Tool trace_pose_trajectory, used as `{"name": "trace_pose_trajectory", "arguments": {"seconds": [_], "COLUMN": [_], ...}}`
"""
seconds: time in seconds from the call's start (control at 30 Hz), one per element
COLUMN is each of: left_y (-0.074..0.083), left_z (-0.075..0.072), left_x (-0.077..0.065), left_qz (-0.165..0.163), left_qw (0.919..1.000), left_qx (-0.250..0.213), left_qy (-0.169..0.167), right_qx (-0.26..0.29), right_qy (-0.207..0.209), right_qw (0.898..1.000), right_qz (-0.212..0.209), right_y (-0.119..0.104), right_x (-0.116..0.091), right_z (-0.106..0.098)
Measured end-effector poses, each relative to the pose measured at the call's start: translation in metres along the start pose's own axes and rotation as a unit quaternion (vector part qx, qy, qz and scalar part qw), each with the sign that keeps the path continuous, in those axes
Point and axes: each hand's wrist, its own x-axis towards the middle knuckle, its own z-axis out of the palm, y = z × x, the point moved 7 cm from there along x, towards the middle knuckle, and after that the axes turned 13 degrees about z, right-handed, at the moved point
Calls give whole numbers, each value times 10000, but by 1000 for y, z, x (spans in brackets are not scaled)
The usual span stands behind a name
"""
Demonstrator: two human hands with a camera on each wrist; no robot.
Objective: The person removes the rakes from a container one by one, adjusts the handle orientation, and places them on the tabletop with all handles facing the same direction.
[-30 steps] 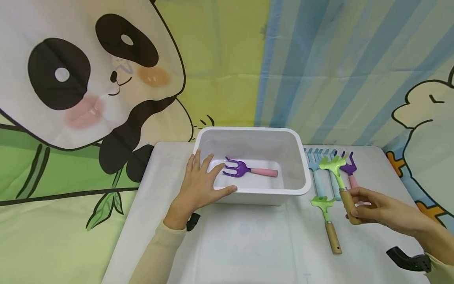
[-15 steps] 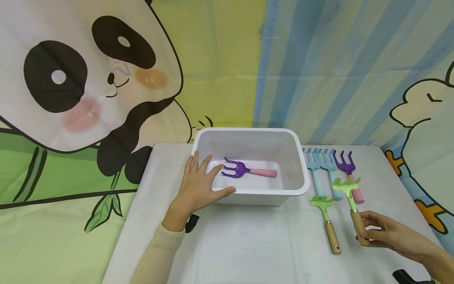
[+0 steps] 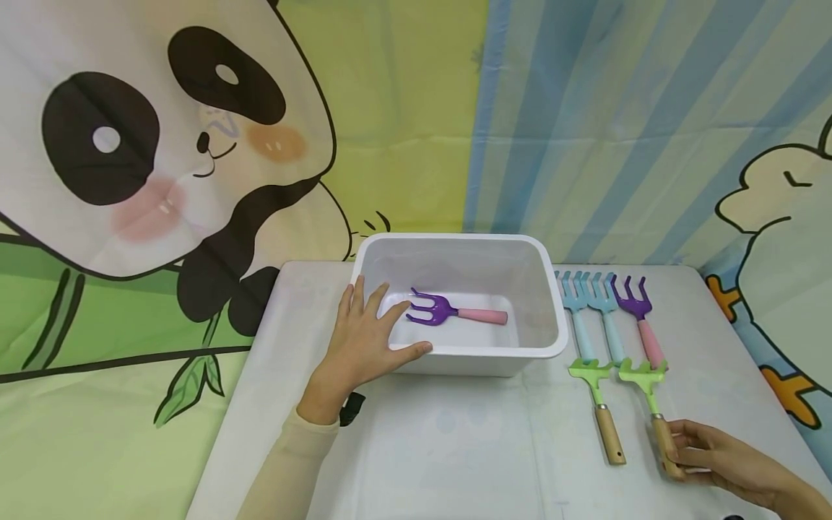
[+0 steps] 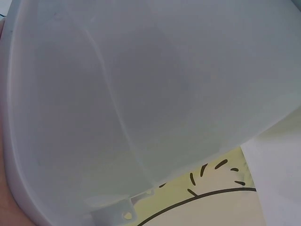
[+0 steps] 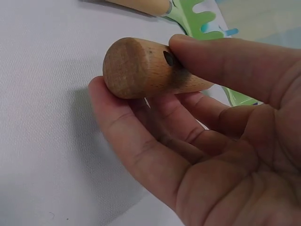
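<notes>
My right hand (image 3: 731, 462) pinches the wooden handle (image 5: 160, 68) of a green hand rake (image 3: 653, 390) near its butt end, thumb on top and fingers beneath. The rake's head points away from me, low over the table or on it; I cannot tell which. Just left of it lies a matching green hand rake (image 3: 598, 408). My left hand (image 3: 357, 347) rests with spread, straight fingers at the near left corner of a white plastic bin (image 3: 481, 353). In the bin lies a purple hand fork (image 3: 438, 310) with a pink handle, crosswise on the floor.
Behind the green rakes lie two light blue rakes (image 3: 578, 318) and a purple fork (image 3: 640, 310) with a pink handle. The white table (image 3: 448, 448) meets a printed cloth backdrop (image 3: 403, 115) at its far edge.
My right hand has carried the green rake down and toward me, from above the purple fork to beside the other green rake. My left hand holds still.
</notes>
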Motion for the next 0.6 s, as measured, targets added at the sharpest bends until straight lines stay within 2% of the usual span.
{"name": "trace_pose_trajectory", "arguments": {"seconds": [0.27, 0.6], "left_y": [1, 0], "left_z": [-1, 1], "left_x": [1, 0], "left_qz": [27, 6], "left_qw": [10000, 10000], "left_qx": [16, 63], "left_qy": [30, -17], "right_qx": [127, -86], "right_qy": [41, 114], "right_qw": [9998, 9997], "right_qz": [176, 176], "right_y": [3, -5], "right_x": [8, 8], "right_z": [0, 0]}}
